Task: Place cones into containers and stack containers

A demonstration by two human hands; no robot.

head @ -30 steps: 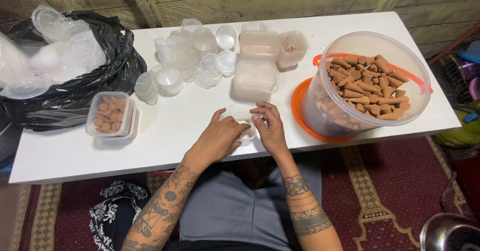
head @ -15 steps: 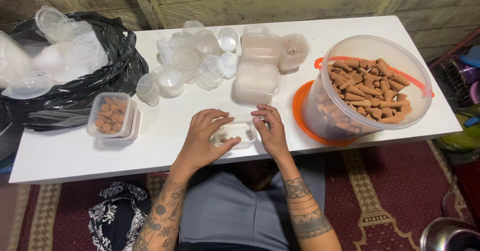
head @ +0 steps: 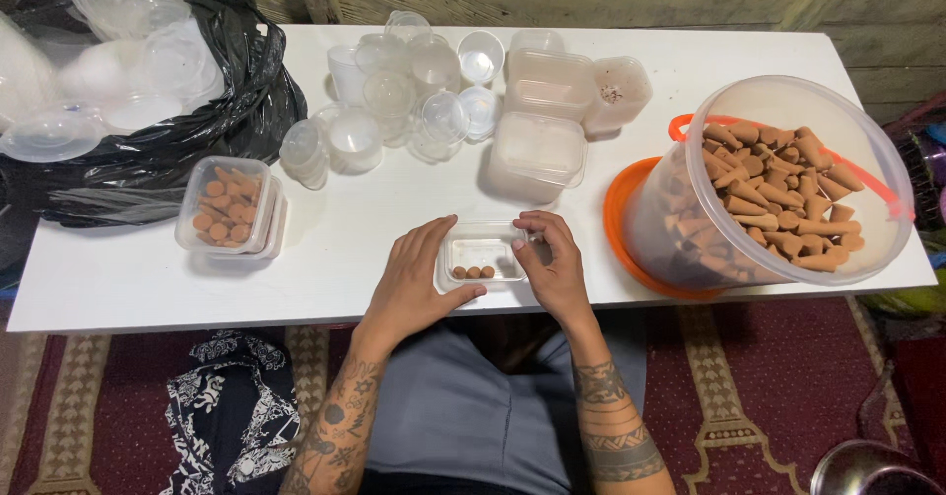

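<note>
— What are your hands doing, seen from the head camera?

— Both rest on the white table [head: 394, 219] near its front edge, either side of a small clear rectangular tub [head: 482, 256]. My left hand [head: 414, 278] lies palm down, fingers stretched forward along the tub's left wall, thumb tucked under its near corner. My right hand [head: 554, 266] is curled, fingertips pinching the tub's right rim at the far corner. So the hands are apart, each touching the tub, holding it between them. Both forearms come up from below, over my lap.

— Anything in the tub?

— A short row of little brown cones [head: 472, 272] along the near wall; the rest of its floor is bare.

— And around your hands?

— Just right of my right hand stands a big clear bucket [head: 857, 160] tilted toward me, full of the same brown cones, sitting on an orange lid [head: 621, 229]. Beyond my hands there's a closed empty rectangular tub [head: 537, 150], and past it a cluster of round clear cups [head: 394, 91]. Well left of my left hand is a filled tub of cones [head: 225, 204] stacked on another, and farther left a black bag [head: 197, 150] holding clear lids.
</note>
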